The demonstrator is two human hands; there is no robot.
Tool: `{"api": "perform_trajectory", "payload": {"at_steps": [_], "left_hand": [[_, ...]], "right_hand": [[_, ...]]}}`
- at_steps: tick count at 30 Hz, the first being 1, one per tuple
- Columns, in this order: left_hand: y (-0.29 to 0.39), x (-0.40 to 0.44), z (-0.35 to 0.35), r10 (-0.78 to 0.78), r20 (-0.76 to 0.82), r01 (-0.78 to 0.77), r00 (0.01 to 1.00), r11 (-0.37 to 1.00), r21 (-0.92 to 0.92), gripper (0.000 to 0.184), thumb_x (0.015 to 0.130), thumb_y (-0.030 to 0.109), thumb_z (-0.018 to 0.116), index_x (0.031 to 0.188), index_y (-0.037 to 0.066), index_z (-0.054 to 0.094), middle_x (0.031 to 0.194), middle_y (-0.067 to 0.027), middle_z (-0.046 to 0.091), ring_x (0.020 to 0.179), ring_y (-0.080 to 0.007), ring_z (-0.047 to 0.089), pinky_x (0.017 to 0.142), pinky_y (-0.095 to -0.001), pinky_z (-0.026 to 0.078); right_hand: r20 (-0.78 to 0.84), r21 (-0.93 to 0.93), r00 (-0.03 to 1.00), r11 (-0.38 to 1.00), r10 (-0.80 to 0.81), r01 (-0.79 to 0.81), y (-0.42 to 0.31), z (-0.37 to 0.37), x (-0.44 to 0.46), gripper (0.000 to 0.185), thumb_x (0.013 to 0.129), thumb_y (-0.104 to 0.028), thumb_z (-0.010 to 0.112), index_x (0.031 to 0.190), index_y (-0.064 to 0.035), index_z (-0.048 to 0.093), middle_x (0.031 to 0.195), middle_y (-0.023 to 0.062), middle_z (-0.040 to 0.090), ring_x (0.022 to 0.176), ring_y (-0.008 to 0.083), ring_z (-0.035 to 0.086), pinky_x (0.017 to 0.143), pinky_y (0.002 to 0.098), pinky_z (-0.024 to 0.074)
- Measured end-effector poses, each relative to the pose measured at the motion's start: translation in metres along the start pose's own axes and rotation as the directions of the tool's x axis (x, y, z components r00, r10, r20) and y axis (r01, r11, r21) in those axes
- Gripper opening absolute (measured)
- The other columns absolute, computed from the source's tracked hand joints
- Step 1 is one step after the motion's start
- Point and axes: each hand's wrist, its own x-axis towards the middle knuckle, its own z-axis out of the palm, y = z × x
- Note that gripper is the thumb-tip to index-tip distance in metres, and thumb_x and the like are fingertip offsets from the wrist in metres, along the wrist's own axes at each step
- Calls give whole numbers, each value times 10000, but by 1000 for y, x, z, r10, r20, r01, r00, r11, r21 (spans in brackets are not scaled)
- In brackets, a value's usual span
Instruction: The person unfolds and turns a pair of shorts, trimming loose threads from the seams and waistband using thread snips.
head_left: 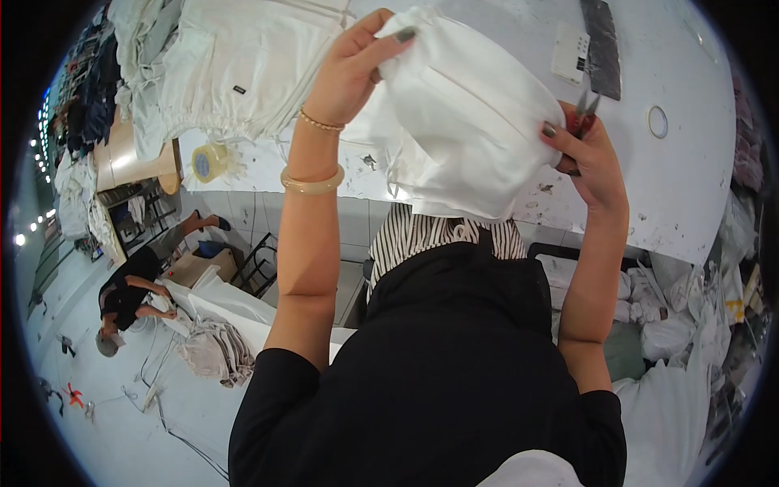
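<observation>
A white cloth garment [466, 114] is stretched between my two hands above the near edge of the table. My left hand [357, 69] pinches its upper left end, thumb on top. On the other side, my right hand [592, 158] grips the garment's right edge with thumb and fingers. Small red-handled scissors [583, 120] are tucked in that same hand, their blades pointing up and away. The garment's lower folds hang over the table edge near my lap, and its exact kind cannot be told.
White garments with a gathered edge [235, 77] lie on the white table [673, 178] at left. A tape roll [209, 162], a white ring-shaped roll [657, 122] and a white card [570, 53] are there too. Bagged cloth [669, 337] sits at lower right. Another person [130, 288] works at far left.
</observation>
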Motion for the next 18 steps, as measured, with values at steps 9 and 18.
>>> {"api": "perform_trajectory", "payload": {"at_steps": [9, 18], "left_hand": [[-10, 16, -15, 14, -113, -22, 994, 997, -76, 197, 909, 99, 517, 1078, 2, 544, 969, -37, 635, 845, -94, 599, 738, -217, 469], [-29, 7, 4, 474, -424, -103, 772, 751, 652, 169, 883, 138, 541, 957, 1, 606, 854, -47, 656, 764, -98, 596, 660, -234, 443]], "right_hand": [[-68, 35, 997, 999, -30, 32, -12, 40, -5, 269, 815, -178, 695, 1013, -9, 626, 665, -77, 511, 520, -13, 365, 419, 174, 218], [-577, -223, 808, 975, -120, -14, 93, -88, 74, 210, 800, -216, 685, 854, -28, 610, 681, -18, 553, 563, 64, 434, 515, 231, 334]]}}
